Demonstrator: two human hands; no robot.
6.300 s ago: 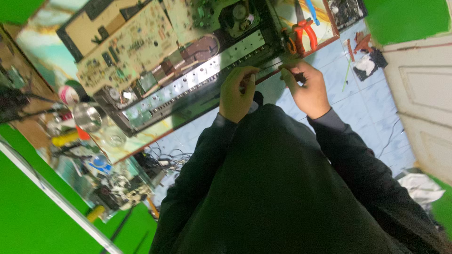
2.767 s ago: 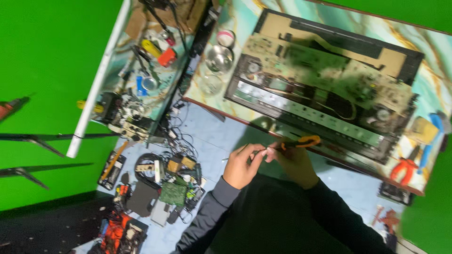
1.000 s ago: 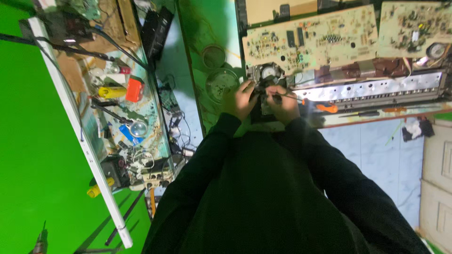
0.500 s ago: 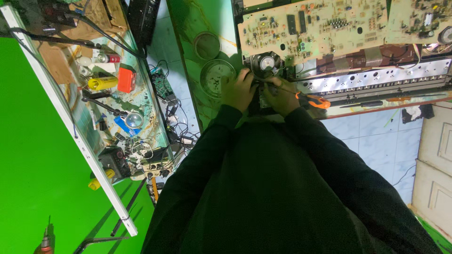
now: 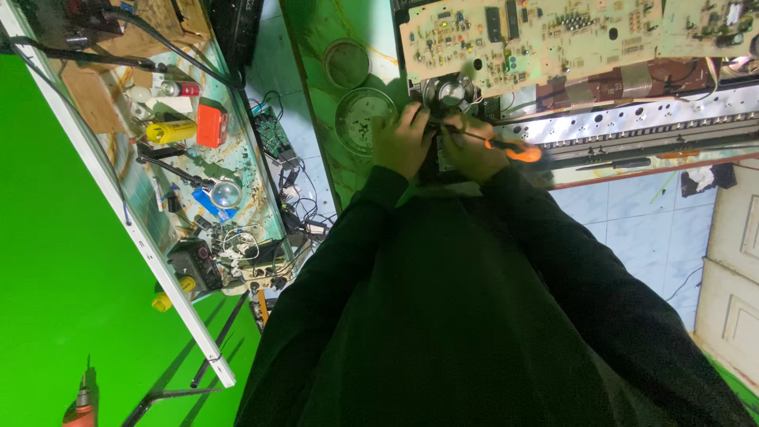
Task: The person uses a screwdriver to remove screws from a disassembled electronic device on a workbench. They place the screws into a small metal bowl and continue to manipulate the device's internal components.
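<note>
Nearest the camera, my dark sleeves (image 5: 474, 316) fill the lower middle of the view and run up to both hands at the edge of the green marbled bench (image 5: 316, 47). My left hand (image 5: 402, 141) rests with its fingers curled down against the near edge of the opened device, just below the round metal part (image 5: 451, 92); whether they pinch anything I cannot tell. My right hand (image 5: 473, 149) is wrapped round the screwdriver with the orange handle (image 5: 514, 149), the handle sticking out to the right of my fist and the thin shaft running left towards the round metal part, where the two hands nearly meet. Just left of my left hand lies a round clear dish (image 5: 361, 119), and a second, smaller round lid (image 5: 346, 63) lies beyond it on the bench. To the right of the screwdriver a long silver perforated strip (image 5: 632, 130) runs off towards the frame edge, with a dark pen-like tool (image 5: 613, 164) lying along its near side. Farther still, a large pale circuit board (image 5: 538, 32) spans the top. Well apart on the left, a cluttered shelf (image 5: 190, 158) carries an orange box (image 5: 212, 125), a yellow cylinder (image 5: 170, 130) and a magnifying lens (image 5: 225, 194)
</note>
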